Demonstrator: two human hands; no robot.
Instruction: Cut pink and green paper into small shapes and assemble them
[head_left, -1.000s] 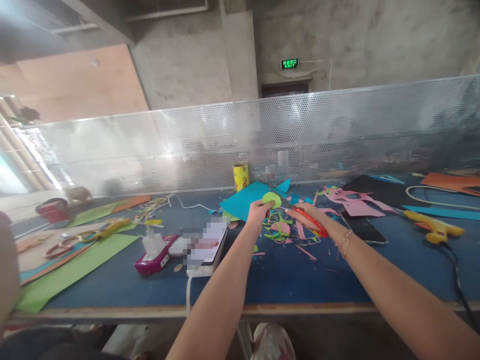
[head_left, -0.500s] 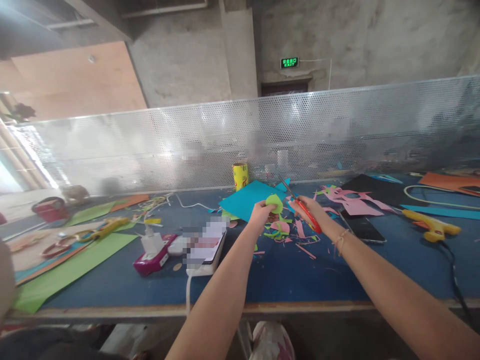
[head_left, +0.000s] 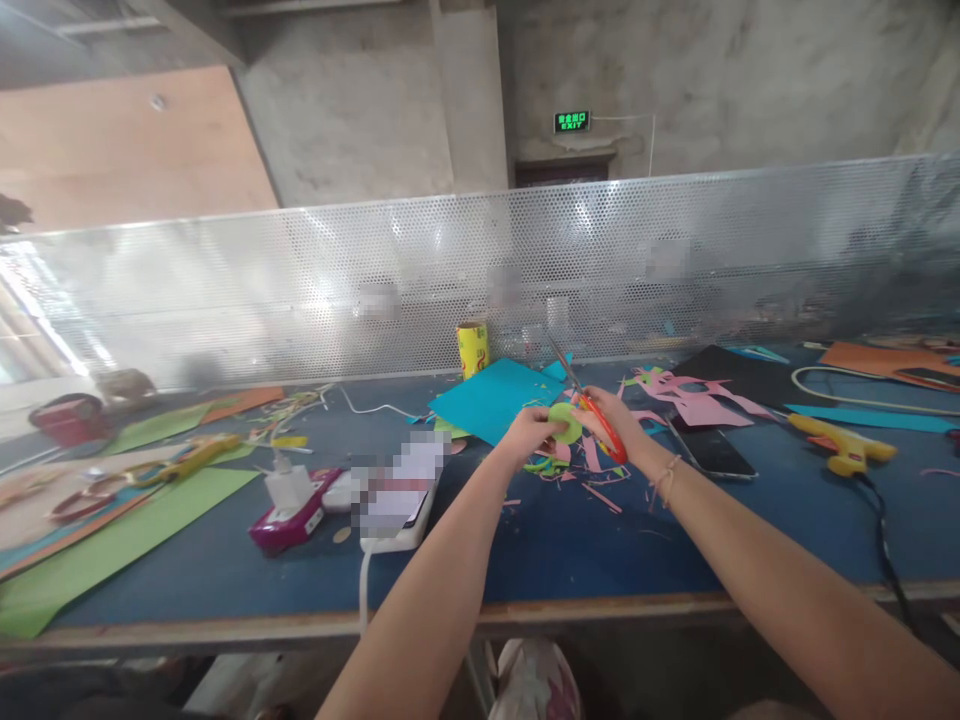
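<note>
Between the fingers of my left hand is a rounded piece of light green paper. My right hand is closed around red-handled scissors, whose blades point up and away to the left. The right fingers are close to the green piece; whether they touch it I cannot tell. Below both hands lie paper scraps in pink, green and blue. Just beyond the left hand, a blue sheet of paper rests on the table.
A yellow roll stands by the perforated metal screen. On the left are a purple power strip, a phone and green paper. To the right lie a dark phone, pink cut-outs and a yellow glue gun.
My hands have come closer together, and the green paper has turned and shifted slightly right and down. The scissors have moved a little left. The whole view has shifted slightly.
</note>
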